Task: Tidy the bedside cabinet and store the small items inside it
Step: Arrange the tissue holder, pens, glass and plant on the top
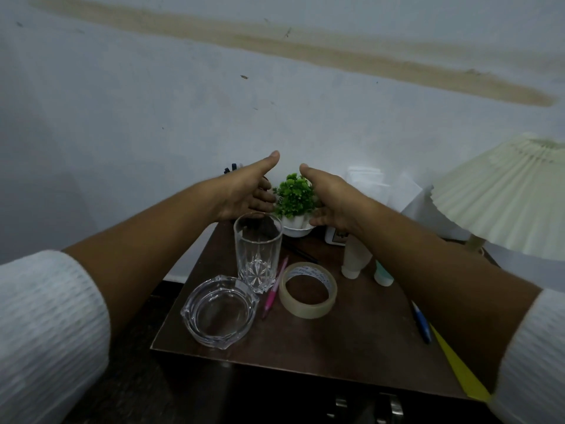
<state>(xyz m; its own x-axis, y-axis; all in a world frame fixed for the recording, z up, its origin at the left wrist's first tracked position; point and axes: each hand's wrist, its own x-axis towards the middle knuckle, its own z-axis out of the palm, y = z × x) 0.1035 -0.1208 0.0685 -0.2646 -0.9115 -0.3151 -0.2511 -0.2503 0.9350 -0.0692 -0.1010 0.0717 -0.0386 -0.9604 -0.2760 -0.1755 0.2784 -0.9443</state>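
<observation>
Both left hand (244, 191) and right hand (333, 203) are open beside the plant (295, 194), and the left wrist may topple the glass (258, 255) just in front of it.

glass (257, 254): clear, cut base
ashtray (219, 312): clear glass, glossy
cabinet (351, 347): dark wood, matt
sleeve (46, 325): white ribbed knit

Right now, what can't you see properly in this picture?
Head view:
Blue pen: far end under the right forearm.
White tube: top hidden by the same forearm.
Dark object: mostly behind the left hand.
Tape roll lettering: too small to read.
Cabinet front: cut off by the bottom edge.
</observation>
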